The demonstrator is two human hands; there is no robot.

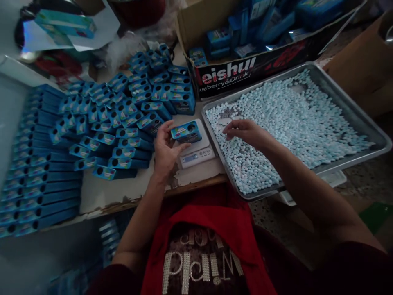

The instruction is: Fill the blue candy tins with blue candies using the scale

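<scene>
My left hand (166, 145) is closed around one end of a small blue box (186, 132) with a round dark hole in its top. Thumb and fingers grip its sides. The box stands over the plate of a white digital scale (198, 155), whose small display is lit. Above the near left part of a metal tray (216, 149) hovers my right hand (241, 132), its fingers drawn together. Whatever may be between those fingertips is hidden. Pale blue and white small candies (294, 119) cover most of the tray.
Many similar blue boxes (116, 114) crowd the table to the left, with stacked rows (46, 180) at the far left. A large printed carton (227, 78) holding more blue packs stands behind the tray. The table's worn front edge (123, 205) lies near my body.
</scene>
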